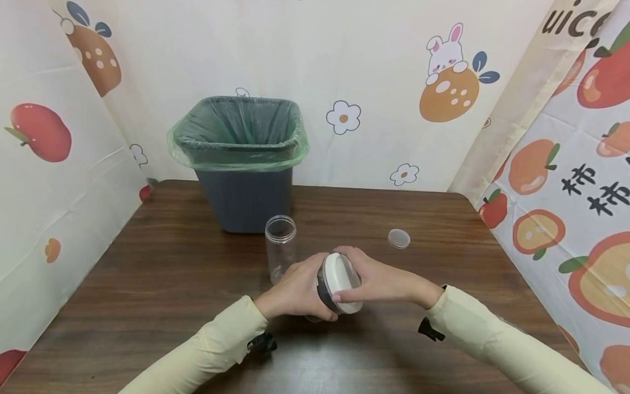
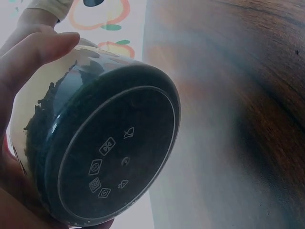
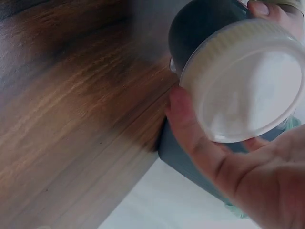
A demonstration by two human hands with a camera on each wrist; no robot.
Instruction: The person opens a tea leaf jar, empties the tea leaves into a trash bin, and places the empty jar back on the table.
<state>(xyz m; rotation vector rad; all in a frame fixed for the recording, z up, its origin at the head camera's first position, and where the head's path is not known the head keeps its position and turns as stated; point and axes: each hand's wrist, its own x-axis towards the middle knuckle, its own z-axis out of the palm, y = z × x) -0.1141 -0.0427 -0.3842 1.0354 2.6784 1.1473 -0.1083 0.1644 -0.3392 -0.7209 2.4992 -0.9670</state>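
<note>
Both hands hold a clear jar [image 2: 119,152] of dark loose bits, tilted on its side above the table. My left hand [image 1: 302,287] grips the jar's body, with thumb and fingers curled round it. The left wrist view shows the jar's base, with small moulded symbols. My right hand [image 1: 375,278] holds the ribbed rim of the jar's white lid [image 3: 252,90] between thumb and fingers. The lid sits on the jar's mouth; how tightly it fits I cannot tell. Just beyond the left hand stands a lidless clear jar [image 1: 281,253], upright.
A dark bin [image 1: 246,197] lined with a green bag [image 1: 236,156] stands at the back left of the wooden table [image 1: 147,284]. A clear round lid [image 1: 399,238] lies flat toward the back right. Fruit-printed cloth hangs around the back and sides.
</note>
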